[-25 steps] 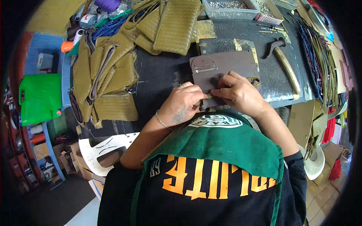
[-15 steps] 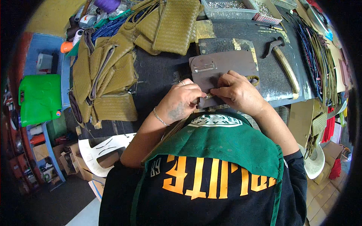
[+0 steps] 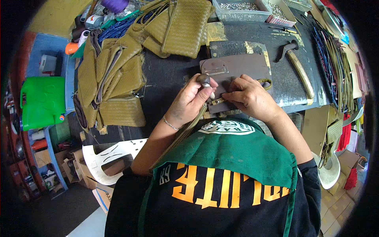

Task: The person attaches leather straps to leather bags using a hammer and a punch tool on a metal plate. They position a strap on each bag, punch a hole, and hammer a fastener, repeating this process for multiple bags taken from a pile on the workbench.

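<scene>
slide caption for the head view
Left hand holding a knobbed tool, right hand on a strap, hammer lying nearby.

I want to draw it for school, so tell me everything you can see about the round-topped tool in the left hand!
The knobbed tool has a dark brown, rounded, smooth-looking top and a narrower pale part below; I can't tell what they're made of. It leans, knob up, its pale tip slanting down to the right near the olive strap; whether they touch isn't clear. The left hand grips its middle, hiding part of it.
</scene>
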{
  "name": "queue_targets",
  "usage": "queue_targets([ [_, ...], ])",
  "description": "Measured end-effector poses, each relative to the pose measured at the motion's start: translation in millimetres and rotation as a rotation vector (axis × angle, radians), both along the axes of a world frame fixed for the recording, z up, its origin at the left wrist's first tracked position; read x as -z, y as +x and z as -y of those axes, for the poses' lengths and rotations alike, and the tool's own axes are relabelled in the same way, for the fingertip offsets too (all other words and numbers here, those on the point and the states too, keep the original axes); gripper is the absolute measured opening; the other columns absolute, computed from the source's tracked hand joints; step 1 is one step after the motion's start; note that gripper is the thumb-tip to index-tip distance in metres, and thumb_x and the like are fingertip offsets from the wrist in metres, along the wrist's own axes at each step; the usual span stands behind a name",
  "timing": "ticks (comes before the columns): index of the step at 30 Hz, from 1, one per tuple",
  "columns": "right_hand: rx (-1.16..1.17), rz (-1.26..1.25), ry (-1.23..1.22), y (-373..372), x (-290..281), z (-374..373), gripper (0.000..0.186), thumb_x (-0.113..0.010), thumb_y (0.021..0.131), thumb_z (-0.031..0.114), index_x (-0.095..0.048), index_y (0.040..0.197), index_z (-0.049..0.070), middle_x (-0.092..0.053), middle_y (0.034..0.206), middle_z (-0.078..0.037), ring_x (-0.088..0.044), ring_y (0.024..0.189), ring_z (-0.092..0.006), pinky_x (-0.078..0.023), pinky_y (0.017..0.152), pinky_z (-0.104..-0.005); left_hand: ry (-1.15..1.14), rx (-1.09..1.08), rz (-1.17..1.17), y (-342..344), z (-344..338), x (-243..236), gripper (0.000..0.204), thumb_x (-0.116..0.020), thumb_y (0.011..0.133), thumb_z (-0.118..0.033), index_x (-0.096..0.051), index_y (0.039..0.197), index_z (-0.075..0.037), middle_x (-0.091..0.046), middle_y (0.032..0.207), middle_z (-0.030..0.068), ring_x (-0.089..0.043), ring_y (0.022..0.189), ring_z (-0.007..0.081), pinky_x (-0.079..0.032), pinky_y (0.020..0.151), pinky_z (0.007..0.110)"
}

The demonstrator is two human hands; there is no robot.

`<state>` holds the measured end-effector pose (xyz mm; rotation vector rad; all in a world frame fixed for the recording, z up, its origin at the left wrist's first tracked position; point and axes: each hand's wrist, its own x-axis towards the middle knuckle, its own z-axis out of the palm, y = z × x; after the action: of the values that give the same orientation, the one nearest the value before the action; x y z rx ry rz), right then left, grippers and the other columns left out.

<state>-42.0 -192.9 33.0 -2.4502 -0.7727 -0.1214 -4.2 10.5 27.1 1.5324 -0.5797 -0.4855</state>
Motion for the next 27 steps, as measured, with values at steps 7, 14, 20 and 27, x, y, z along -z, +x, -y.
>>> queue_targets([
  [7, -0.006, -0.022, -0.007, 2, 0, 1, 0.024, -0.061, 0.059, 0.011, -0.064, 0.083, 0.012, -0.050, 0.078, -0.004, -0.048, 0.076, -0.0225, -0.042, 0.065, -0.0331, 0.073, -0.006, 0.152, -6, 6, 2, 0.015, -0.056, 0.080, -0.011, -0.054, 0.085, 0.003, -0.052, 0.083, 0.0047, -0.051, 0.074, 0.0099, -0.044, 0.065, 0.021],
  [14, -0.004, 0.020, -0.026, -1, -1, -1, 0.026, -0.061, 0.059, 0.011, -0.064, 0.084, 0.012, -0.050, 0.079, -0.004, -0.048, 0.077, -0.0220, -0.042, 0.065, -0.0331, 0.167, 0.027, 0.429, -9, 4, 1, 0.013, -0.062, 0.070, -0.001, -0.059, 0.083, 0.000, -0.056, 0.079, 0.0065, -0.055, 0.072, 0.0140, -0.046, 0.061, 0.024],
  [20, 0.023, 0.024, -0.077, -7, 0, 1, 0.031, -0.062, 0.057, 0.012, -0.064, 0.089, 0.013, -0.050, 0.083, -0.003, -0.048, 0.081, -0.0202, -0.042, 0.067, -0.0330, 0.195, 0.036, 0.511, -14, 5, 2, 0.022, -0.063, 0.064, 0.008, -0.059, 0.084, 0.000, -0.056, 0.080, 0.0074, -0.057, 0.072, 0.0152, -0.049, 0.061, 0.024],
  [27, 0.126, 0.023, 0.253, 11, -21, 38, 0.037, -0.068, 0.064, 0.019, -0.058, 0.098, 0.007, -0.056, 0.093, -0.009, -0.051, 0.093, -0.0258, -0.040, 0.081, -0.0346, 0.191, 0.013, 0.520, -12, 3, 4, 0.023, -0.061, 0.063, 0.011, -0.059, 0.084, 0.001, -0.057, 0.082, 0.0081, -0.058, 0.074, 0.0144, -0.051, 0.063, 0.023],
])
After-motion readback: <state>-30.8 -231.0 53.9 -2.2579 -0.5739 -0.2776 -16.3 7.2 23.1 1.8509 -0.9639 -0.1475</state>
